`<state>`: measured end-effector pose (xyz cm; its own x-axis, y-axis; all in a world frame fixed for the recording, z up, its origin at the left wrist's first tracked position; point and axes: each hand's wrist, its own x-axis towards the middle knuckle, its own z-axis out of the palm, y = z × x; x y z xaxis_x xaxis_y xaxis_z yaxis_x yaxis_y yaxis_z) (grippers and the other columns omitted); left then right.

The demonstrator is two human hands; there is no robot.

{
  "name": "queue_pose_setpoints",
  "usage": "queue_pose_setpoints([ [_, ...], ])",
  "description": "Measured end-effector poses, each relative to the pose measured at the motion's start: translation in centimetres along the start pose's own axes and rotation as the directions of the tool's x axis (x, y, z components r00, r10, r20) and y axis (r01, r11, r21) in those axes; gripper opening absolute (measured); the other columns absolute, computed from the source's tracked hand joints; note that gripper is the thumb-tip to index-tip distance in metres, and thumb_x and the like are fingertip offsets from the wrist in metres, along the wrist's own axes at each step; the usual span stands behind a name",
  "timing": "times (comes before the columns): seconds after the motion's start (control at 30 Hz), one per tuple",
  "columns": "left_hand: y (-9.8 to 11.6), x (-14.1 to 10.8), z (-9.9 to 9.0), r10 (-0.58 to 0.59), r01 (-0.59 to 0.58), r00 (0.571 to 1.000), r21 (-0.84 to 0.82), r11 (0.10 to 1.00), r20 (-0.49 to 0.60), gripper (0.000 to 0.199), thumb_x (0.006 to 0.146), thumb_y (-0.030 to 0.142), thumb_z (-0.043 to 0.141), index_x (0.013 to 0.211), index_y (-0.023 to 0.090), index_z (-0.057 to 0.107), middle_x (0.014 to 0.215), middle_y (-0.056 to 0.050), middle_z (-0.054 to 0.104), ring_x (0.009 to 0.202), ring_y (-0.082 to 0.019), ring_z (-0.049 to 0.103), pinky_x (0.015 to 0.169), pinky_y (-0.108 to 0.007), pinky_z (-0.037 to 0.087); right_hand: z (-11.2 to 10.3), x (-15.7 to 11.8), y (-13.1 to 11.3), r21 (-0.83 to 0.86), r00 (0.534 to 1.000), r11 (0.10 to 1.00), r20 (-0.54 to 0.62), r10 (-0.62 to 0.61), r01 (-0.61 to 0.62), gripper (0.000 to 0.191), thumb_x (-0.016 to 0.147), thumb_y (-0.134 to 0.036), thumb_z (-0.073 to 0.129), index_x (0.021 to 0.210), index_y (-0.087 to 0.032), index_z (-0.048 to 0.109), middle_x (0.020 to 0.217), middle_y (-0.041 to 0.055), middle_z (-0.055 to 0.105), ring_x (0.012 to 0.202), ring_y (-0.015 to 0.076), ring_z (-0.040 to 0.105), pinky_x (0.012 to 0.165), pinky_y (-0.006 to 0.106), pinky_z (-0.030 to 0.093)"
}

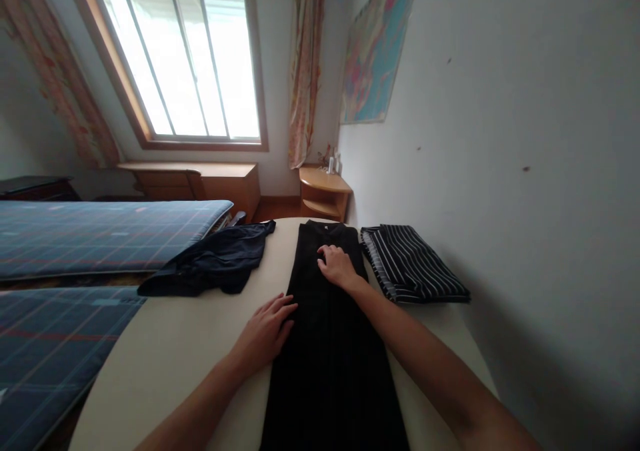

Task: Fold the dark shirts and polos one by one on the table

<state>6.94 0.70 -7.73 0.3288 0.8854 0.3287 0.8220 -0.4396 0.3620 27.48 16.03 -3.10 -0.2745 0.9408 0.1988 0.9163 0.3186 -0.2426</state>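
A long black garment (333,364) lies flat down the middle of the pale table (165,351), its collar at the far edge. My left hand (265,327) rests at the garment's left edge, fingers spread, partly on the table. Higher up, near the collar, my right hand (337,264) lies on the black cloth with its fingers apart and slightly bent. Neither hand grips anything. To the left is a crumpled dark garment (215,261); to the right sits a folded black and white striped cloth (415,264).
Two beds with blue plaid mattresses (100,234) stand left of the table. Beyond it are a wooden desk (225,181) and a corner shelf (325,181) with small items. A white wall (525,237) runs close along the right side.
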Motion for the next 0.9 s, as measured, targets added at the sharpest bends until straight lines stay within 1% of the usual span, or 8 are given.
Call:
queue_pose_setpoints([
  [0.13, -1.3, -0.1, -0.4, -0.036, 0.035, 0.999, 0.058, 0.998, 0.007, 0.036, 0.095, 0.027, 0.052, 0.129, 0.025, 0.063, 0.141, -0.006, 0.057, 0.132, -0.026, 0.05, 0.113, -0.045, 0.041, 0.4, -5.7, -1.3, -0.018, 0.997, 0.999, 0.065, 0.03, -0.029, 0.05, 0.094, -0.052, 0.047, 0.137, -0.026, 0.052, 0.137, 0.0147, 0.055, 0.125, 0.0327, 0.049, 0.102, 0.049, 0.039],
  [0.23, -1.6, 0.0, -0.5, -0.047, 0.045, 0.999, 0.109, 0.993, 0.016, 0.037, 0.096, 0.029, 0.052, 0.131, 0.027, 0.062, 0.141, -0.005, 0.057, 0.134, -0.026, 0.048, 0.114, -0.045, 0.039, 1.4, -9.0, -1.9, -0.008, 0.971, 0.998, 0.227, 0.068, -0.068, 0.069, 0.093, -0.068, 0.036, 0.15, -0.03, 0.037, 0.16, 0.013, 0.029, 0.145, 0.0399, 0.024, 0.109, 0.067, 0.021],
  [0.33, -1.4, 0.3, -0.5, -0.074, 0.076, 0.997, 0.138, 0.987, -0.018, 0.035, 0.096, 0.031, 0.054, 0.129, 0.028, 0.063, 0.139, -0.004, 0.059, 0.133, -0.026, 0.049, 0.112, -0.044, 0.039, 2.2, -9.8, -2.0, -0.009, 0.951, 0.997, 0.3, 0.076, -0.077, 0.075, 0.093, -0.072, 0.028, 0.156, -0.033, 0.024, 0.165, 0.0086, 0.011, 0.151, 0.0381, 0.003, 0.111, 0.073, 0.003],
  [0.43, -1.3, 0.8, -0.6, -0.09, 0.1, 0.992, 0.122, 0.988, -0.084, 0.032, 0.096, 0.03, 0.054, 0.126, 0.027, 0.065, 0.135, -0.005, 0.062, 0.126, -0.026, 0.054, 0.11, -0.045, 0.041, 2.4, -8.6, -1.7, 0.001, 0.946, 0.998, 0.317, 0.063, -0.066, 0.076, 0.094, -0.071, 0.025, 0.158, -0.031, 0.019, 0.166, 0.0085, 0.005, 0.151, 0.0362, -0.002, 0.111, 0.072, -0.002],
  [0.57, -1.9, 0.9, -0.5, -0.002, 0.006, 0.992, 0.031, 1.0, -0.126, 0.03, 0.097, 0.03, 0.052, 0.123, 0.027, 0.066, 0.13, -0.004, 0.065, 0.12, -0.023, 0.058, 0.109, -0.043, 0.043, 2.3, -6.6, -1.4, 0.022, 0.961, 0.999, 0.276, 0.029, -0.037, 0.073, 0.095, -0.068, 0.028, 0.156, -0.029, 0.025, 0.166, 0.009, 0.009, 0.151, 0.0352, 0.002, 0.112, 0.07, -0.001],
  [0.67, -2.7, 0.5, -0.1, 0.069, -0.069, 0.994, -0.002, 0.998, -0.088, 0.03, 0.095, 0.029, 0.054, 0.122, 0.028, 0.067, 0.131, -0.004, 0.065, 0.125, -0.024, 0.056, 0.112, -0.044, 0.04, 2.1, -6.9, -1.4, 0.044, 0.982, 0.999, 0.189, 0.003, -0.012, 0.064, 0.098, -0.06, 0.032, 0.152, -0.028, 0.034, 0.165, 0.0088, 0.015, 0.15, 0.0336, 0.011, 0.115, 0.066, 0.005],
  [0.8, -3.3, 0.1, 0.2, 0.074, -0.074, 0.997, 0.001, 0.997, -0.012, 0.032, 0.096, 0.028, 0.051, 0.124, 0.027, 0.067, 0.138, -0.003, 0.061, 0.132, -0.026, 0.051, 0.115, -0.047, 0.036, 0.9, -10.5, -2.7, 0.068, 0.986, 0.987, 0.069, -0.15, 0.145, 0.052, 0.098, -0.048, 0.044, 0.14, -0.018, 0.048, 0.157, 0.0142, 0.034, 0.145, 0.0308, 0.026, 0.116, 0.056, 0.02],
  [0.9, -3.3, 0.1, 0.1, 0.072, -0.072, 0.997, 0.005, 0.997, -0.003, 0.034, 0.096, 0.029, 0.051, 0.126, 0.025, 0.066, 0.139, -0.004, 0.059, 0.133, -0.026, 0.05, 0.115, -0.045, 0.037, -0.8, -14.9, -4.8, 0.159, 0.926, 0.916, 0.026, -0.377, 0.368, 0.039, 0.094, -0.045, 0.054, 0.121, -0.018, 0.059, 0.138, 0.0137, 0.053, 0.132, 0.0262, 0.044, 0.111, 0.043, 0.033],
])
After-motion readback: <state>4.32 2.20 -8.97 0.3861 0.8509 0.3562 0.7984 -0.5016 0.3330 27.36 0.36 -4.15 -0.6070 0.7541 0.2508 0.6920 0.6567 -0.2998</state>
